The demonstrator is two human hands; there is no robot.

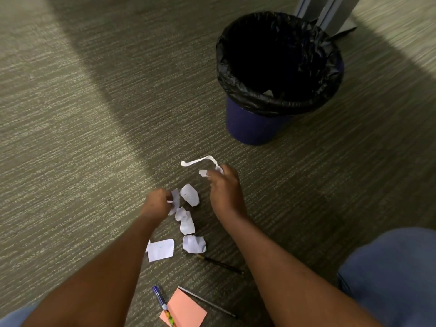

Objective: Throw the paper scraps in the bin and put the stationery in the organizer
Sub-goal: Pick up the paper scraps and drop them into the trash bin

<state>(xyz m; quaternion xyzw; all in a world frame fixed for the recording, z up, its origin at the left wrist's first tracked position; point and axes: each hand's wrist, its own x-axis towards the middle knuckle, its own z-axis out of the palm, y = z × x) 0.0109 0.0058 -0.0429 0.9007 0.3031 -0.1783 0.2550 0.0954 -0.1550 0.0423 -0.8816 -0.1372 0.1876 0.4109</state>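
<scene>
Several white paper scraps (189, 195) lie on the carpet between my hands. My left hand (157, 204) is closed on a small scrap (175, 198) at its fingertips. My right hand (225, 187) pinches a long curled paper strip (203, 160) lifted just above the floor. A flat white scrap (161, 250) and a crumpled one (194, 243) lie nearer to me. The bin (279, 74), dark blue with a black liner, stands beyond my right hand. A dark pencil (219, 263), a blue pen (162, 304), a grey pencil (207, 302) and a pink note pad (185, 311) lie near the bottom. No organizer is in view.
Grey-green ribbed carpet (82, 138) covers the floor all around. A grey metal furniture base (330, 13) stands behind the bin at the top right. My knee in blue jeans (391, 274) fills the lower right corner.
</scene>
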